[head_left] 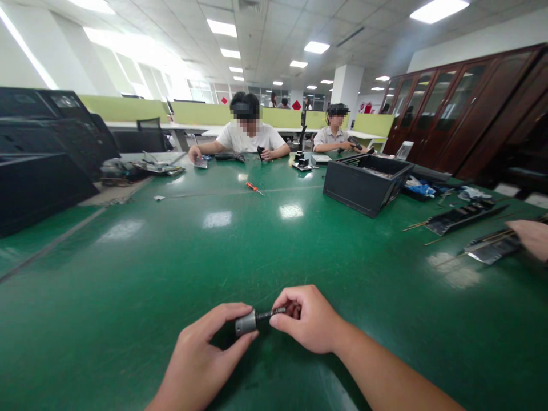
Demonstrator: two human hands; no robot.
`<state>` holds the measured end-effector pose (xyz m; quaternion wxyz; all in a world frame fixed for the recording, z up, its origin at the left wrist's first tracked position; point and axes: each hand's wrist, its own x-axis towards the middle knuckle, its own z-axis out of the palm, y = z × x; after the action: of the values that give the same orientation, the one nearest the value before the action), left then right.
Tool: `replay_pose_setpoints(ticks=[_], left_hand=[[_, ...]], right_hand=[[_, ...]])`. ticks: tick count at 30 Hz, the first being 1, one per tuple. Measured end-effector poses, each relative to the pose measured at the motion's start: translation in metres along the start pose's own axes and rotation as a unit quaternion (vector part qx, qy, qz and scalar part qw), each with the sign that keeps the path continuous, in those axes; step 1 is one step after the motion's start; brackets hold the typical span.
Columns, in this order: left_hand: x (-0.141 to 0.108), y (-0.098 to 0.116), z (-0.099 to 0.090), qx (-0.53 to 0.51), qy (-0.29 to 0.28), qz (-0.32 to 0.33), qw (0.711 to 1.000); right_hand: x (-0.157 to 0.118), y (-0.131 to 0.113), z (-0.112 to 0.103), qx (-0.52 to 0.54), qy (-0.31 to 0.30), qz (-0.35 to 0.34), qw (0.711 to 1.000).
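Observation:
Close to me, over the green table, is a small grey metal cylinder [245, 324] that looks like a small motor. A dark shaft [265, 315] with a ridged end sticks out of its right side. My left hand [209, 342] grips the cylinder between thumb and fingers. At the shaft's far end, my right hand [310, 319] pinches the ridged tip with thumb and index finger. My right hand's other fingers are curled and partly hidden. The cylinder lies nearly level between both hands.
An orange screwdriver [255, 188] lies mid-table [180, 257]. Right of it stands a black open box [351, 185]. Metal strips with thin rods [462, 217] lie at the right, near another person's hand [533, 238]. Two people sit opposite. Black casings [38, 188] stand at the left.

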<state>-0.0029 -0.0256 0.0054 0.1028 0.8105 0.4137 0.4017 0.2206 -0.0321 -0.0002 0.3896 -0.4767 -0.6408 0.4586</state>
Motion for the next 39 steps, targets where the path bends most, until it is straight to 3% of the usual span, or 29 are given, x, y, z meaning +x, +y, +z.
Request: replay_pose_setpoints(ticks=[39], left_hand=[[-0.0024,-0.0039,-0.0048,0.013,-0.002,-0.002,1.000]], right_hand=[[0.0016,0.0035,-0.0011,0.026,0.011,-0.002,1.000]])
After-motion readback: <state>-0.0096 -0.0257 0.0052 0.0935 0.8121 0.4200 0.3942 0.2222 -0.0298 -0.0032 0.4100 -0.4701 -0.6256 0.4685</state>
